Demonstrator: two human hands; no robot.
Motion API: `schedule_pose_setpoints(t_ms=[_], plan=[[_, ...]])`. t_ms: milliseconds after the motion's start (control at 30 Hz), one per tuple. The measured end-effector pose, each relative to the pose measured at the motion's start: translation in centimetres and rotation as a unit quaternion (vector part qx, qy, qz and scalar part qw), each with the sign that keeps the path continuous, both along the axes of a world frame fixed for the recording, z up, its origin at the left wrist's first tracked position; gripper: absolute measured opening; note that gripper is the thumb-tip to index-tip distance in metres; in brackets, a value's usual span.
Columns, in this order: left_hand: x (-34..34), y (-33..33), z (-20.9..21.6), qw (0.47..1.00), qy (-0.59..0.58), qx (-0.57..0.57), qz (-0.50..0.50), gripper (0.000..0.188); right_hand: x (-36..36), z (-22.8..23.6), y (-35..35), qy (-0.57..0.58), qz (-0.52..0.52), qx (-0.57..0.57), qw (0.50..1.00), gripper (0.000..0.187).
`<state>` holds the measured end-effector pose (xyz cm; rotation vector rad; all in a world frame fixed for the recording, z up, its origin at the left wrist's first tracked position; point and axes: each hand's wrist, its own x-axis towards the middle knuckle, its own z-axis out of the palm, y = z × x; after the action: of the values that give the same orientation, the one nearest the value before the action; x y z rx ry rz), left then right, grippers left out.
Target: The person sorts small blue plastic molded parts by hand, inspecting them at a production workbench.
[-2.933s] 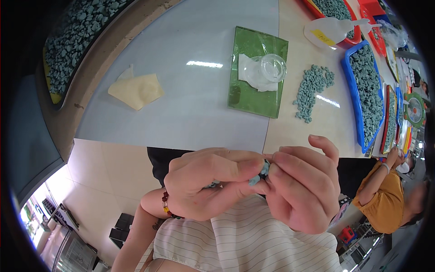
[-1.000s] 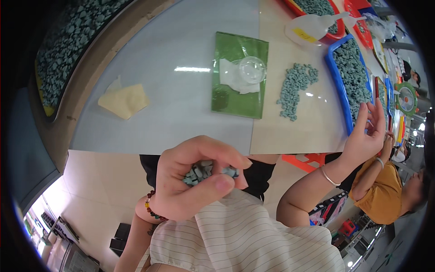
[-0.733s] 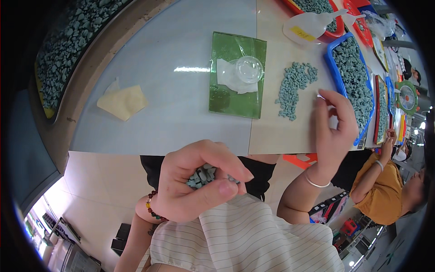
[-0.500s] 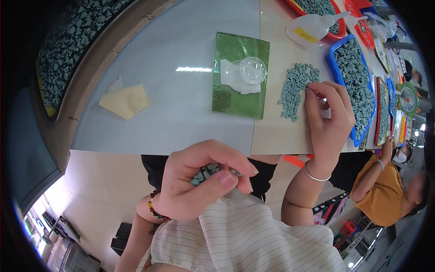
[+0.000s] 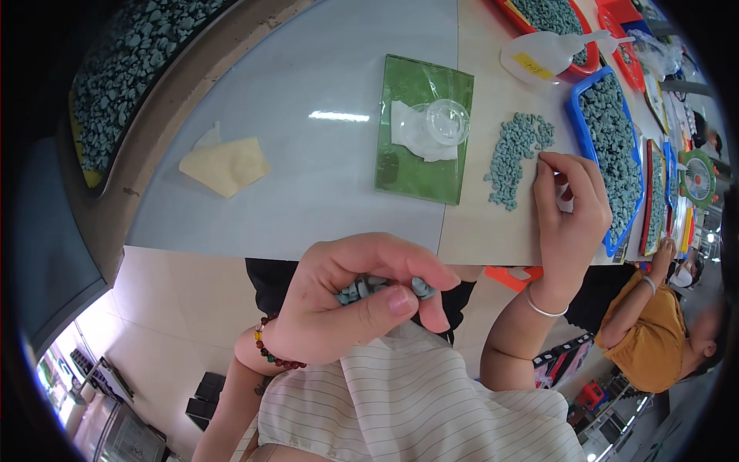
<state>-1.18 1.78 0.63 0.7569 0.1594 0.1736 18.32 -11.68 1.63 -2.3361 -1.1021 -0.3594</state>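
My left hand (image 5: pixel 350 300) is cupped over my lap, its fingers curled around several small grey-green stones (image 5: pixel 360 289). One stone (image 5: pixel 422 288) shows at the fingertips, beyond the thumb. On the table my right hand (image 5: pixel 573 196) is closed in a pinch at the right edge of a loose pile of similar stones (image 5: pixel 508 158). Whatever lies between its thumb and forefinger is hidden. Left of the pile, a green slab (image 5: pixel 408 181) carries a crumpled white sheet (image 5: pixel 406 131) and a small clear round dish (image 5: pixel 447 122).
A blue tray (image 5: pixel 579 115) full of green stones stands right of my right hand. Behind are a white squeeze bottle (image 5: pixel 531 55) and a red tray (image 5: pixel 589 58). A yellowish paper (image 5: pixel 227 169) lies at left. A person in an orange top (image 5: pixel 647 339) sits at far right.
The table and things on it have shifted slightly right in view. My right fingertips have drawn back a little from the pile. The stone at my left fingertips shows more fully.
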Motion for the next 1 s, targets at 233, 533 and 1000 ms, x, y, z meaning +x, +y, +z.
schedule_pose_setpoints(t_ms=[233, 533, 1000], plan=[[-0.3, 0.5, 0.3, 0.995, 0.013, -0.089, -0.050, 0.023, 0.1, -0.5, -0.2, 0.033, 0.000, 0.007, 0.999, 0.008], [0.5, -0.4, 0.5, 0.988, 0.009, 0.150, 0.025, 0.016, -6.8, 1.2, 0.9, 0.345, 0.292, 0.278, 0.847, 0.021], [0.4, -0.4, 0.3, 0.945, -0.004, 0.319, 0.067, 0.009, -7.6, 1.1, 1.3, 0.266, 0.278, 0.233, 0.893, 0.029]])
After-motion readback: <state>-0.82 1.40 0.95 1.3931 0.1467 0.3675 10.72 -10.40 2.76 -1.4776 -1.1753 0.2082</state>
